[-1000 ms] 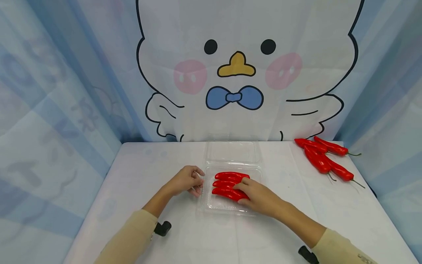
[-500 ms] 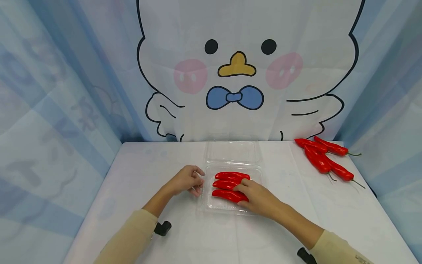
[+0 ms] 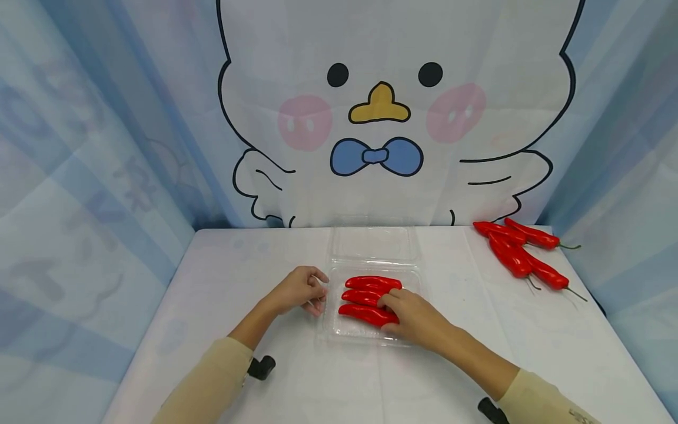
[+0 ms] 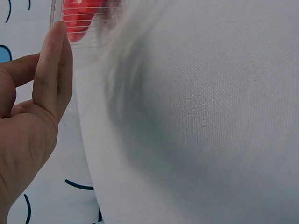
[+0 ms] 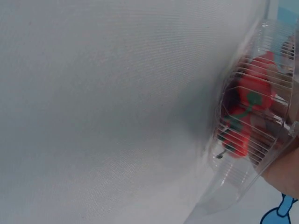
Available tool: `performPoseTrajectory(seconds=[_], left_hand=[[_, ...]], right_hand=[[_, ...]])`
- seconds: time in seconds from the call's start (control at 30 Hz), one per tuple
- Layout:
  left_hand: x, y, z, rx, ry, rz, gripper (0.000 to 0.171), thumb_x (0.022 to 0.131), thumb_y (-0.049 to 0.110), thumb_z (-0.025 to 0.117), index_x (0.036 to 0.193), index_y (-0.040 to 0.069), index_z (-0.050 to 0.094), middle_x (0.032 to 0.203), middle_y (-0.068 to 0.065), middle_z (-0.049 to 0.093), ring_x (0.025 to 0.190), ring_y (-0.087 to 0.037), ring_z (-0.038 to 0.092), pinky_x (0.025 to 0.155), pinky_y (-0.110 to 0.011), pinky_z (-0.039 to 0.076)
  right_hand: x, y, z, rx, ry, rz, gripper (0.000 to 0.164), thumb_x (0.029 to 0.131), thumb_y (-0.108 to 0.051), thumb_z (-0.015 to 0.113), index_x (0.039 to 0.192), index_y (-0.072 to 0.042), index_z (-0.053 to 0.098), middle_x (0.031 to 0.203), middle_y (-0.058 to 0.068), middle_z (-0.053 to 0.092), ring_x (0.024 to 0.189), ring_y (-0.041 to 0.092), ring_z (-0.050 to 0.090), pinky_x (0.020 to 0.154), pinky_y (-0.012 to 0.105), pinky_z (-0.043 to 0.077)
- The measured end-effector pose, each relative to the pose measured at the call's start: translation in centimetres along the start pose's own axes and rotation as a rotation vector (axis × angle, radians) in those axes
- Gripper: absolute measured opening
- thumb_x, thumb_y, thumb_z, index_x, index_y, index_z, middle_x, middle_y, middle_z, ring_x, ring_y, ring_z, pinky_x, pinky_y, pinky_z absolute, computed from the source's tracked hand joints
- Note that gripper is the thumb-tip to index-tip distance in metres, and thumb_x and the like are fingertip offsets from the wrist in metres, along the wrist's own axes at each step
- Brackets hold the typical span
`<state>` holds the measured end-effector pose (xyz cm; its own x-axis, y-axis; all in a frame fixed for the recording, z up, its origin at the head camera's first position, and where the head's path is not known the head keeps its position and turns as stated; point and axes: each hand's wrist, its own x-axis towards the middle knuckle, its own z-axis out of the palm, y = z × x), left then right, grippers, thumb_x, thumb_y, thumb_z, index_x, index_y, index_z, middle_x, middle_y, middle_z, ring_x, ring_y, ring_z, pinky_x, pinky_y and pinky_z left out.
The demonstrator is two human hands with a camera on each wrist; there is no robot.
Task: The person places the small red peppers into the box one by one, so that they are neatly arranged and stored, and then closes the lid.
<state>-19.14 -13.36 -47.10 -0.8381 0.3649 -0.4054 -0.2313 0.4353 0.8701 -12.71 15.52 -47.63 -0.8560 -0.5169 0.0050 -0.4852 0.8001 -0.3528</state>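
Note:
A clear plastic clamshell box [image 3: 336, 330] lies with its lid laid back, three red chili peppers side by side in its base. My right hand [image 3: 418, 318] reaches into the base and holds the nearest chili pepper [image 3: 365, 314] by its right end, thumb on the near side. Behind that one lie the middle pepper [image 3: 360, 296] and the far pepper [image 3: 372, 282]. At the box's left wall is my left hand [image 3: 302, 290]; in the left wrist view its fingers [image 4: 49, 77] are fairly straight, tips against the clear wall. The right wrist view shows green stems through the ribbed wall [image 5: 247, 126].
Several more red chili peppers [image 3: 511, 254] lie in a loose heap at the table's back right corner, stems pointing right and towards me. A white cloth covers the table [image 3: 265, 247]. A printed curtain [image 3: 381, 194] stands directly behind its far edge.
The nearest pepper has shifted slightly left and towards me, opening a small gap from the middle one. My right hand has moved a little with it; the left hand stays in place.

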Motion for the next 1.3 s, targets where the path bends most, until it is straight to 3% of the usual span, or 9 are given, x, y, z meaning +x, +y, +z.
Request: performPoseTrajectory(seconds=[0.6, 1.3], left_hand=[[0.21, -0.35, -0.04, 0.006, -0.012, 0.010, 0.030, 0.098, 0.001, 0.065, 0.127, -0.005, 0.058, 0.083, -0.013, 0.070, 0.061, -0.018, 0.069, 0.061, -0.034, 0.065], [0.13, -0.28, -0.05, 0.011, -0.014, 0.012, 0.031, 0.099, 0.002, 0.065, 0.128, -0.005, 0.058, 0.083, -0.013, 0.070, 0.061, -0.018, 0.069, 0.061, -0.034, 0.065]], right_hand=[[-0.24, 0.05, -0.18, 0.019, 0.016, -0.032, 0.035, 0.083, -0.025, 0.087, 0.112, -0.013, 0.072, 0.102, 0.000, 0.067, 0.091, 0.013, 0.063, 0.082, 0.029, 0.064], [-0.30, 0.07, -0.33, -0.009, 0.016, 0.000, 0.036, 0.083, -0.028, 0.088, 0.112, -0.015, 0.071, 0.102, -0.002, 0.067, 0.092, 0.012, 0.064, 0.083, 0.030, 0.064]])
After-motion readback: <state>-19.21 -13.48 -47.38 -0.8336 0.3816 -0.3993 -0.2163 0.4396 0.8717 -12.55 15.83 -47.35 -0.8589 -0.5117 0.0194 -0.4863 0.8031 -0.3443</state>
